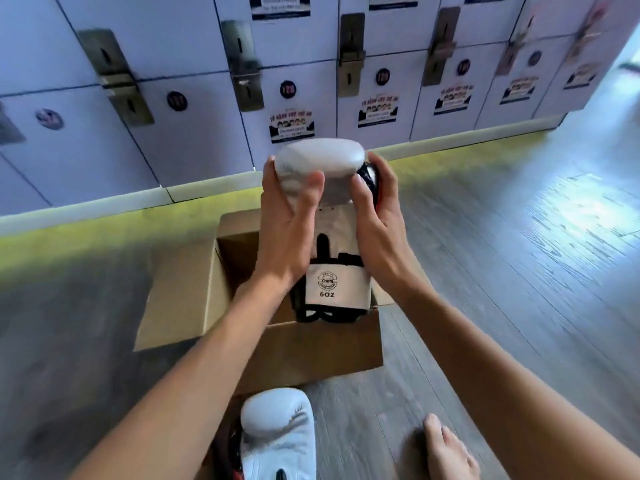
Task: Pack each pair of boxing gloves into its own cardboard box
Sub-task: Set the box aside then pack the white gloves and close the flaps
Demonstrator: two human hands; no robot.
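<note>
I hold a white boxing glove with a black and white cuff marked "6OZ" above an open cardboard box on the floor. My left hand grips the glove's left side. On its right side my right hand clasps it, fingers wrapped over a black and red part. The cuff end hangs down into the box opening. A second white glove lies on the floor in front of the box, near the bottom edge of the view.
The box's left flap lies spread open on the grey wood floor. A wall of numbered lockers stands just behind the box. A bare foot rests at the bottom right.
</note>
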